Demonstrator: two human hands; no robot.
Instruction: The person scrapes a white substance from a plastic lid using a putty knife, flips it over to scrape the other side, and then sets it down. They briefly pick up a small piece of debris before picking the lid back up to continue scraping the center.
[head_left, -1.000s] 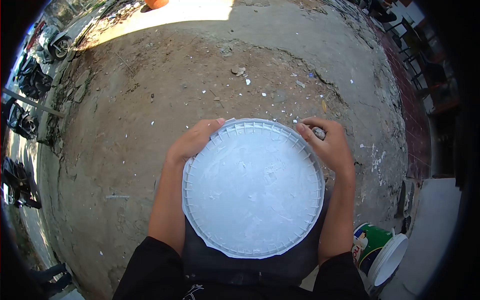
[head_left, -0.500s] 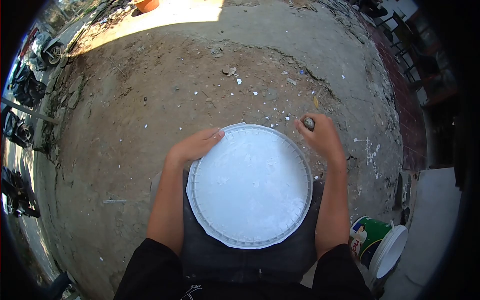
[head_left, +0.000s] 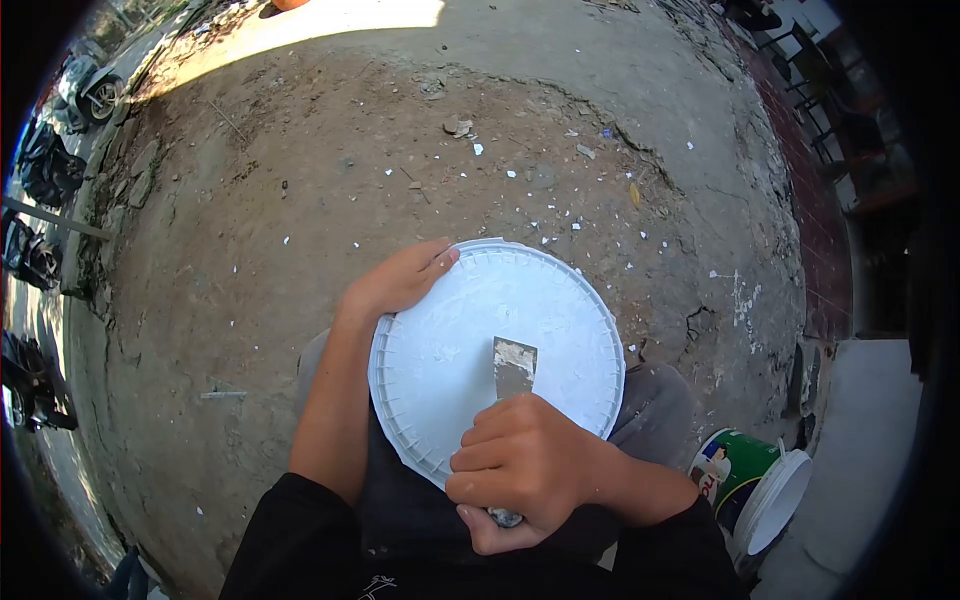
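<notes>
A round white bucket lid [head_left: 430,365] with a ribbed rim lies over my lap, thin whitish flakes on its face. My left hand [head_left: 405,278] grips its upper left rim, thumb on top and the other fingers around the edge. In my right hand [head_left: 525,460], fingers wrapped round the handle, is a putty knife [head_left: 514,365]. Its flat metal blade, smeared with white, points away from me over the lid's middle. The handle's end pokes out beside my thumb; the rest of the handle is hidden in my fist.
A green and white paint bucket [head_left: 745,485] lies tipped on its side at the right, beside a pale wall [head_left: 865,440]. White chips dot the dirt ground [head_left: 400,150] ahead. Parked motorbikes [head_left: 40,265] line the left edge, and an orange pot [head_left: 290,3] shows at the top.
My right hand has swung from beyond the lid's right edge to over its lower middle, bringing the putty knife's blade into view. My left hand stays on the rim.
</notes>
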